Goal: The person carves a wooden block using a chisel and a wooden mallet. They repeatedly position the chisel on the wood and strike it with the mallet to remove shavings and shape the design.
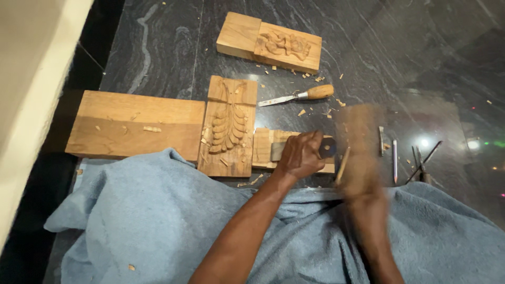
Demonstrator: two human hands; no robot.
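Observation:
My left hand [301,155] is closed around a chisel whose metal-ringed butt end [327,148] sticks out to the right. The chisel's blade rests on a small wooden block [263,147] lying on the dark stone floor. My right hand [363,194] is blurred by motion and grips a wooden mallet [360,137], held upright just right of the chisel's end. A carved panel with a leaf pattern [229,126] lies directly left of the small block.
A plain plank [131,123] sits at left, a second carved block [269,42] farther back. A wooden-handled chisel [300,95] lies between them. Thin tools and a pencil [394,160] lie at right. A blue towel [158,215] covers my lap. Wood chips are scattered about.

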